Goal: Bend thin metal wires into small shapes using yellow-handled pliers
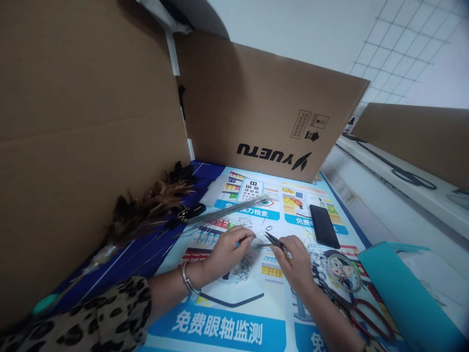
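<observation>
My left hand point(234, 249) is closed in a pinch around the end of a thin wire, with a bracelet on its wrist. Facing it, my right hand point(296, 261) grips a pair of pliers point(274, 239) whose dark, pointed jaws reach left toward the wire. A small dark ring point(268, 228) lies just beyond the jaws. Beneath my left hand sits a tangle of fine wire pieces point(244, 268). Farther back, a bundle of straight silvery wires point(234, 208) lies slantwise across the printed table cover point(252, 293).
Cardboard panels point(264, 107) stand at the left and back. Brown feathers point(146, 205) lie along the left panel. A black phone point(324, 226) is at right, with scissors point(372, 315), a round clear container point(342, 269) and a teal box point(406, 293) nearer me.
</observation>
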`<state>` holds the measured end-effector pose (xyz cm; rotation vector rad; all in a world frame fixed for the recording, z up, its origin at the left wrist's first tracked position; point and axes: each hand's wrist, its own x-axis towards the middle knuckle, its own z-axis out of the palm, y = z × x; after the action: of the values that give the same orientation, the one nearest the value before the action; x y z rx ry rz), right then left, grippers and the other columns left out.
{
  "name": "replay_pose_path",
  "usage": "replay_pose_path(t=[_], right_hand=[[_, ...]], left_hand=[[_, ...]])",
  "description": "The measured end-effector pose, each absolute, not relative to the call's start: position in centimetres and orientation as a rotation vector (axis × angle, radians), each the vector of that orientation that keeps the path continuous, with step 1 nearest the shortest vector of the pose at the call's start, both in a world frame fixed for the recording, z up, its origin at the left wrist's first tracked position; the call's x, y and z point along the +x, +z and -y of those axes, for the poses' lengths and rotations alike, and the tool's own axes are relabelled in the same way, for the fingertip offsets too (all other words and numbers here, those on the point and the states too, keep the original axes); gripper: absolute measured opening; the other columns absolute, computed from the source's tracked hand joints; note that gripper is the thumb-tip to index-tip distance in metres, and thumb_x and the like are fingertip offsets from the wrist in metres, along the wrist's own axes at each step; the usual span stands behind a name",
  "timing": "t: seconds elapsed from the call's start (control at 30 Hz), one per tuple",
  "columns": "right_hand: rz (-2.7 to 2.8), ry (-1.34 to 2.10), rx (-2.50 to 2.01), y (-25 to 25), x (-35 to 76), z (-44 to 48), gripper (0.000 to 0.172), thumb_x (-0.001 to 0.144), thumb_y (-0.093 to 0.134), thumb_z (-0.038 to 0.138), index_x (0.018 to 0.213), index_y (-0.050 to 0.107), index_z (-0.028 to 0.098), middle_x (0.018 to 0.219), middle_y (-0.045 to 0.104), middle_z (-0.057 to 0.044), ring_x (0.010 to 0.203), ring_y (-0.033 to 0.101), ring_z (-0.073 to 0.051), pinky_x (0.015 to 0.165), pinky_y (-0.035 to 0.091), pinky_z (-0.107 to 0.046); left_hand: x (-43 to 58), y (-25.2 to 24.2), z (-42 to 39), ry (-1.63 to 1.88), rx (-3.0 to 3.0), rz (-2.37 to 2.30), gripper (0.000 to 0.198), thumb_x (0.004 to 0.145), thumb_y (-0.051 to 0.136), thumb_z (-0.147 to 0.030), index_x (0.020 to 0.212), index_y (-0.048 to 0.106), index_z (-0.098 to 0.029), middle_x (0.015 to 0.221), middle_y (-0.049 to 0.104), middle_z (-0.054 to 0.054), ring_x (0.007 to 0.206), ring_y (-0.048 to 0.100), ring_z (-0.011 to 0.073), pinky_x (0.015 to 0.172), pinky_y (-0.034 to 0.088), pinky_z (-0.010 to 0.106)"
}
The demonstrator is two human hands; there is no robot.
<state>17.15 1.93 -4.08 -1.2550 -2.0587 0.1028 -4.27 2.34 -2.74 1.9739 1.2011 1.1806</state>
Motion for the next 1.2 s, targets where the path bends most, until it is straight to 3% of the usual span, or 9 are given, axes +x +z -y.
replay_pose_path(t=[0.57, 0.93, 1.2], right_hand=[[2.102, 0.111, -1.295, -4.5, 17.1, -2.1, 0.021, 0.084, 0.05, 0.039, 0.087, 0.058, 0.02, 0.076, 0.057, -0.004, 0.075, 0.053, -0.016, 0.068, 0.042, -0.026], [2.07, 0.052, -1.319, -4.5, 17.25, -2.1, 0.022, 0.084, 0.049, 0.04, 0.086, 0.058, 0.02, 0.075, 0.057, -0.004, 0.073, 0.054, -0.015, 0.066, 0.041, -0.025], [2.095, -0.069, -1.276, -4.34, 17.2, -2.03, 0.02, 0.083, 0.051, 0.038, 0.084, 0.058, 0.019, 0.074, 0.057, -0.004, 0.074, 0.054, -0.016, 0.068, 0.041, -0.026]], left_hand=[[-4.3, -2.56, -2.18, 1.12, 2.056, -1.138, 0.019, 0.084, 0.044, -0.018, 0.086, 0.063, -0.018, 0.081, 0.06, 0.003, 0.079, 0.053, 0.0135, 0.074, 0.041, 0.026], [-4.31, -3.24, -2.43, 1.155, 1.891, -1.033, 0.023, 0.085, 0.045, -0.023, 0.1, 0.061, -0.018, 0.094, 0.063, 0.005, 0.088, 0.057, 0.0141, 0.081, 0.044, 0.028], [-4.31, -3.17, -2.08, 1.154, 1.834, -1.118, 0.015, 0.083, 0.046, -0.022, 0.096, 0.052, -0.018, 0.079, 0.058, 0.0, 0.073, 0.054, 0.0112, 0.07, 0.044, 0.024]])
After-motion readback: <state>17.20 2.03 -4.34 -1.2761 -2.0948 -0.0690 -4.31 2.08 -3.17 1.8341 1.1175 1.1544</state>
